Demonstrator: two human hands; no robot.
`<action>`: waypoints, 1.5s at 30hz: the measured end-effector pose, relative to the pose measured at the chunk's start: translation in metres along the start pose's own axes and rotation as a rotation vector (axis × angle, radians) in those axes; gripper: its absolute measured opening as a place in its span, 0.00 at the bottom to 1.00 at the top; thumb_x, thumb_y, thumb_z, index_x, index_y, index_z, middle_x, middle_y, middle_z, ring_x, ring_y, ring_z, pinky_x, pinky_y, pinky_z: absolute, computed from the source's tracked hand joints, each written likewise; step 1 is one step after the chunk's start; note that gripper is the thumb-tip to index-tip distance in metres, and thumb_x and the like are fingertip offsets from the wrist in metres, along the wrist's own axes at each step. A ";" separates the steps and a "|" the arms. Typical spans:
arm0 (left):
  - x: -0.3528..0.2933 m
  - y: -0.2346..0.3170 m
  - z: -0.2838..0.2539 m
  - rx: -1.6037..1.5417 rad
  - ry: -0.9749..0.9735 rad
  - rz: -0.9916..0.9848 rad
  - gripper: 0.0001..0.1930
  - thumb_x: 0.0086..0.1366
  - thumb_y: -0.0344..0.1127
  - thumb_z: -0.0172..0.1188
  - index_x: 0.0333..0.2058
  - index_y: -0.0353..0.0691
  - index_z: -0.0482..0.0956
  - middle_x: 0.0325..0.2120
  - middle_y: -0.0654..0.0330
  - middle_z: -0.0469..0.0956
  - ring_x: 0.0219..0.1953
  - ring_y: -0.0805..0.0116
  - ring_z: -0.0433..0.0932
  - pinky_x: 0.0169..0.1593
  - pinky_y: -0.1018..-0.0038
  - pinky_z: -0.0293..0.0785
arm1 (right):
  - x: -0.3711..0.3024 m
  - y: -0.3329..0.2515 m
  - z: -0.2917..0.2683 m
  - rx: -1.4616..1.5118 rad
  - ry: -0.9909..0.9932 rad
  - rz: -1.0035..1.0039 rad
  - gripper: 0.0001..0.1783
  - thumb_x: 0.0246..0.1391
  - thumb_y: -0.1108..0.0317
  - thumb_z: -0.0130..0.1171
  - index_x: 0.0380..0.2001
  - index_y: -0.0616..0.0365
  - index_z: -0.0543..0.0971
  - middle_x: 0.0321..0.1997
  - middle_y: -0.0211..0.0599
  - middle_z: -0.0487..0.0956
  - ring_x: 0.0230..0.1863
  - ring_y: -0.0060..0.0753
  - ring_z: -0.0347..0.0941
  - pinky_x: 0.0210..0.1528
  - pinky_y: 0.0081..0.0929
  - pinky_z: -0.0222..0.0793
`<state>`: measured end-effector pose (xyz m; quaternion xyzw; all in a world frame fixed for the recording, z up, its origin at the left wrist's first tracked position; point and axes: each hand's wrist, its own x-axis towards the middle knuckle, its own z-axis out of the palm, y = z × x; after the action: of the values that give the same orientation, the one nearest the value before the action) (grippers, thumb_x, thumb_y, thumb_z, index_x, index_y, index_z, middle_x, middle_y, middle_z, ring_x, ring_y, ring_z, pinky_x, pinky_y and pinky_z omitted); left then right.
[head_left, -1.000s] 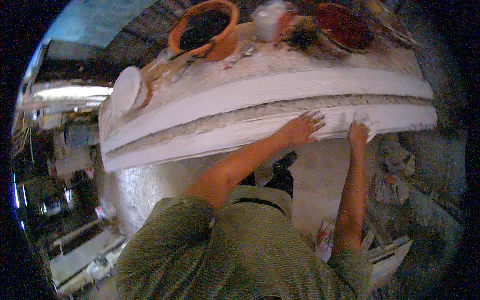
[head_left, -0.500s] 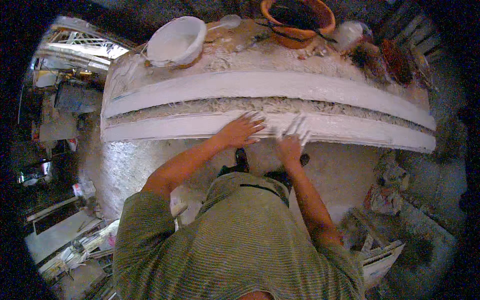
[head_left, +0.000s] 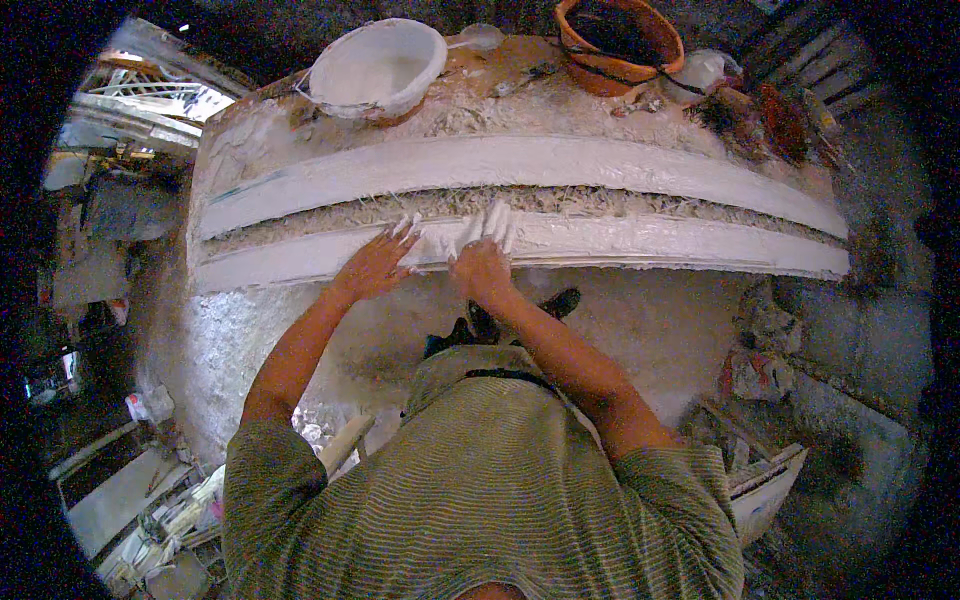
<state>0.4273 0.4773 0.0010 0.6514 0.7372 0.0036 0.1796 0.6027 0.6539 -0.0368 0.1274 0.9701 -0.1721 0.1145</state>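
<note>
Two long white plaster strips lie side by side along the table, the far strip (head_left: 560,158) and the near strip (head_left: 640,242). Between them runs a rough, fibrous grey-beige band (head_left: 560,202). My left hand (head_left: 376,264) rests over the near strip left of the middle, fingers stretched and their tips coated white. Just to its right, my right hand (head_left: 483,258) reaches across the same strip, fingers extended and thickly whitened up to the fibrous band. Neither hand holds anything that I can see.
At the table's back stand a white basin (head_left: 375,70) with pale residue and an orange tub (head_left: 622,48). A dark reddish-brown fibrous heap (head_left: 765,122) sits at the back right. Crumpled sacks (head_left: 755,372) lie on the floor at right; planks and scraps (head_left: 180,505) at lower left.
Both hands have slid leftward along the near strip, the right one farther. My feet have shifted, and the view has moved slightly. The fingers remain outstretched.
</note>
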 end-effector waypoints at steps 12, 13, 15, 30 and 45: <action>0.067 -0.002 0.008 0.015 -0.079 0.411 0.38 0.72 0.57 0.43 0.72 0.43 0.46 0.73 0.46 0.44 0.73 0.43 0.50 0.74 0.56 0.46 | -0.068 0.172 -0.009 -0.188 0.187 0.408 0.21 0.62 0.55 0.48 0.34 0.62 0.82 0.38 0.53 0.81 0.41 0.58 0.77 0.46 0.57 0.69; 0.073 0.004 0.006 -0.001 -0.080 0.423 0.38 0.72 0.57 0.43 0.73 0.43 0.46 0.73 0.46 0.44 0.73 0.43 0.50 0.75 0.56 0.46 | -0.071 0.176 -0.012 -0.125 0.163 0.550 0.24 0.63 0.52 0.47 0.35 0.63 0.81 0.41 0.55 0.80 0.43 0.59 0.76 0.51 0.59 0.68; 0.085 0.015 0.001 -0.077 -0.053 0.442 0.38 0.72 0.58 0.43 0.73 0.43 0.46 0.73 0.46 0.44 0.73 0.43 0.50 0.74 0.56 0.46 | -0.078 0.173 -0.020 -0.051 0.317 0.603 0.25 0.61 0.51 0.50 0.35 0.65 0.81 0.41 0.55 0.80 0.44 0.61 0.75 0.52 0.58 0.68; 0.137 0.103 0.018 -0.140 -0.163 0.437 0.36 0.72 0.54 0.48 0.69 0.35 0.54 0.67 0.38 0.59 0.70 0.40 0.56 0.73 0.54 0.51 | -0.007 0.142 -0.063 0.133 0.233 0.179 0.24 0.46 0.52 0.69 0.36 0.63 0.81 0.37 0.54 0.80 0.42 0.58 0.78 0.45 0.51 0.74; 0.071 0.068 0.020 -0.177 0.129 -0.051 0.40 0.70 0.50 0.52 0.71 0.35 0.48 0.73 0.43 0.42 0.75 0.44 0.41 0.75 0.55 0.39 | 0.061 0.246 -0.138 0.409 0.152 0.236 0.25 0.42 0.56 0.70 0.28 0.73 0.80 0.33 0.60 0.82 0.35 0.56 0.81 0.40 0.46 0.77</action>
<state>0.4920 0.5514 -0.0199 0.6125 0.7603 0.1058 0.1888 0.5912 0.9397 -0.0022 0.2729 0.8993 -0.3402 0.0321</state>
